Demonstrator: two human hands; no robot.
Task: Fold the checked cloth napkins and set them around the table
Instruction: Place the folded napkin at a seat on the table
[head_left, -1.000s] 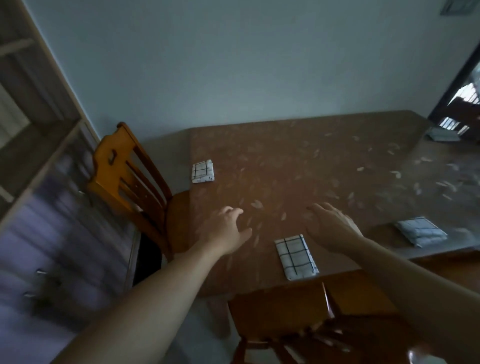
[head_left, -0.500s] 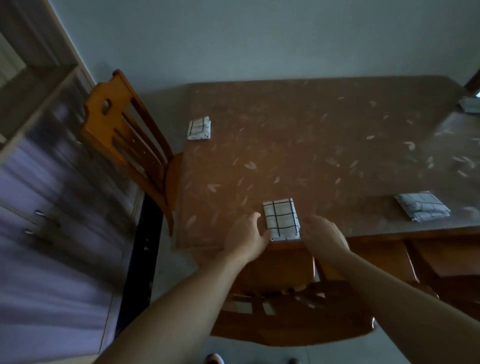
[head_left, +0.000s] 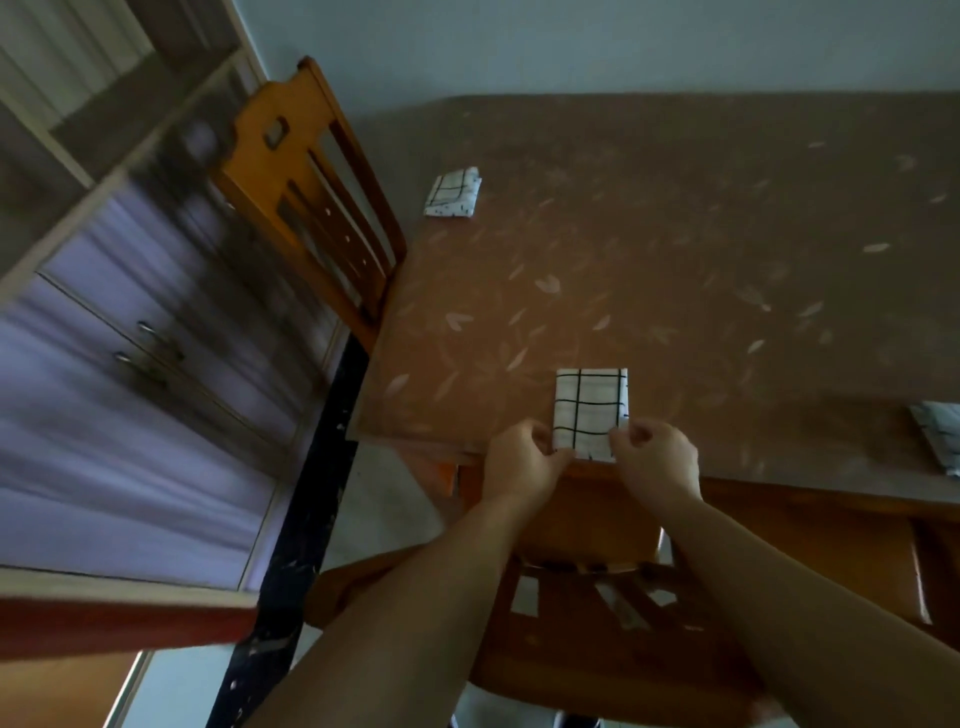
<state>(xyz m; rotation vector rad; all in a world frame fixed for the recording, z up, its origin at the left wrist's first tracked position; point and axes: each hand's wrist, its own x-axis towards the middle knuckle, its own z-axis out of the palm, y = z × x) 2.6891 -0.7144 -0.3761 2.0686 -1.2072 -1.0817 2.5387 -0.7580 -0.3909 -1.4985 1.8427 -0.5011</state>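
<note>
Three folded napkins lie on the table (head_left: 675, 249); the nearest napkin (head_left: 590, 413) is at its near edge. Left hand (head_left: 522, 460) and right hand (head_left: 657, 457) each pinch a near corner with curled fingers. Such cloth is probably light and soft, so corners suit best

Cloth napkins, varnished wood, and a sheened leaf-print table cover

The folded white cloth napkin with black checks (head_left: 591, 410) looks soft and matt, as does the second folded checked cloth napkin (head_left: 452, 193) farther off; the brown table top with pale leaf print (head_left: 675, 249) has a smooth, faintly glossy covering. The orange-brown slatted wooden chair (head_left: 306, 182) shows a smooth varnished shine. The pale wood-framed cabinet (head_left: 130, 270) has glossy lilac fronts and small metal handles (head_left: 132, 343).
</note>
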